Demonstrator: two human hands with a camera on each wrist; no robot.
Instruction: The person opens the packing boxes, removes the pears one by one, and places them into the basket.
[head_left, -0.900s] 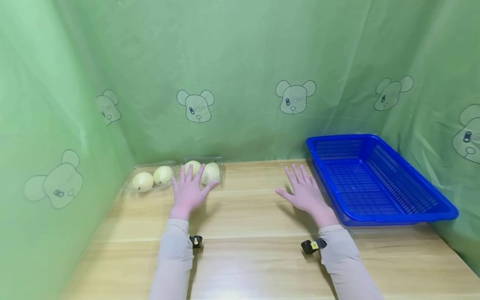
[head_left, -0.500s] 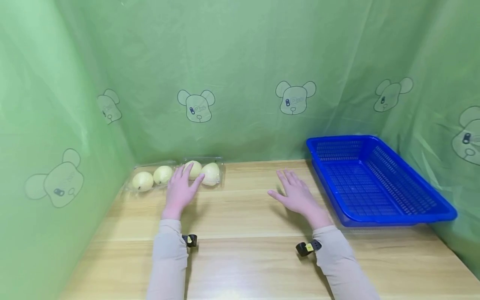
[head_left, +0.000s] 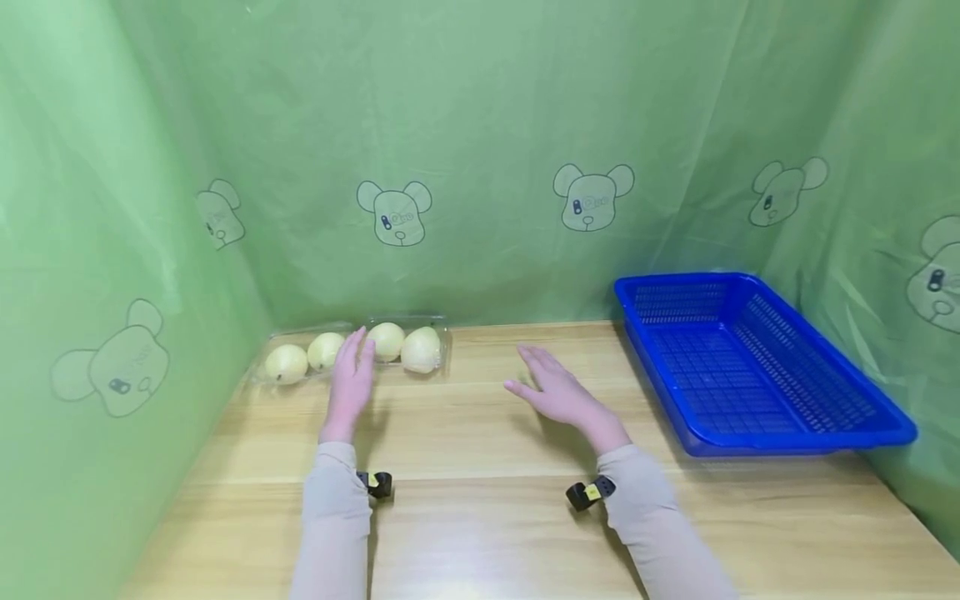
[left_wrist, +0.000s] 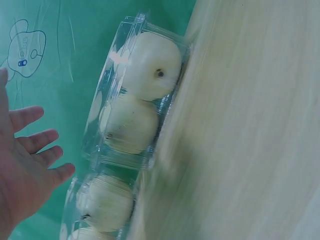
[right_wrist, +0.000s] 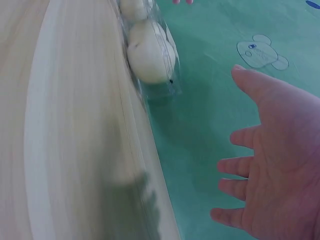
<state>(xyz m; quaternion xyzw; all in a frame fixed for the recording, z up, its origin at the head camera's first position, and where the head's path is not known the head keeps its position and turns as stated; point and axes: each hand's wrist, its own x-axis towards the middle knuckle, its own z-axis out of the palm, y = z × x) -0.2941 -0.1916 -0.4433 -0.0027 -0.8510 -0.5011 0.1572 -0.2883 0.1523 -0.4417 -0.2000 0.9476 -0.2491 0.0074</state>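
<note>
Two clear plastic boxes of pale yellow-green round fruits stand end to end against the back wall, a fruit (head_left: 286, 364) in the left one and another fruit (head_left: 422, 349) in the right one. My left hand (head_left: 350, 387) hovers in front of where the boxes meet, fingers extended, holding nothing. In the left wrist view, the left hand (left_wrist: 25, 170) has its fingers spread beside the boxed fruit (left_wrist: 151, 66). My right hand (head_left: 558, 393) is over the table, right of the boxes, empty with straight fingers. The right wrist view has the right hand (right_wrist: 285, 160) apart from a boxed fruit (right_wrist: 151, 52).
A blue perforated plastic basket (head_left: 675, 400) stands on the wooden table (head_left: 480, 467) at the right. Green curtains (head_left: 495, 108) with bear-head prints enclose the back and both sides. Black straps circle both wrists.
The left hand has shifted left and turned edge-on, its fingers closer together. The right hand has moved left, away from the basket, and turned inward. Boxes and basket have stayed put.
</note>
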